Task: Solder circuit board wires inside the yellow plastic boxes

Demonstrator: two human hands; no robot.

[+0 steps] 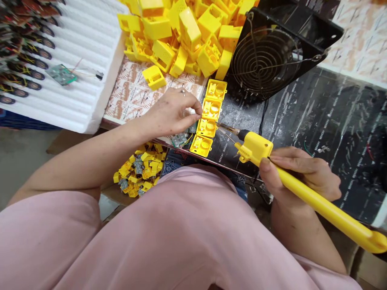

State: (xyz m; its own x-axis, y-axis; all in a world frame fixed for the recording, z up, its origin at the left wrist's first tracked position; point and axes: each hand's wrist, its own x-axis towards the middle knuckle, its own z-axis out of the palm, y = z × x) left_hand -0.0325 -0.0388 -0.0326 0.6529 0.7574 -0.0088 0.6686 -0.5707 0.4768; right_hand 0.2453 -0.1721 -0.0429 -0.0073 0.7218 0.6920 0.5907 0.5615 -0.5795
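The head view looked down on a dark printed bench mat. The person's left hand (171, 114) came in from the left, its thumb and forefinger pressed together in a tight pinch at the edge of a row of four open yellow plastic housings (211, 109). Whatever the pinch held was too hidden to tell. A small green circuit board with thin wires (179, 140) lay just below those fingers, near the row's left side. The right hand (302, 173) was closed around a yellow-handled soldering iron (326, 211), and its slender metal tip (225, 128) pointed left, just beside the third housing. Far off lay a heap of yellow plastic housing shells (187, 36) beside a black fan with a wire guard (266, 60). A white ribbed foam tray (69, 60) sat far left, and a pile of small yellow parts (139, 171) lay near. The main risk seemed to lie in how close the tip sat: if hot, a slight drift of the right hand could scorch the yellow plastic or burn the pinching fingers. A knock could also shift the loose housings along the mat.
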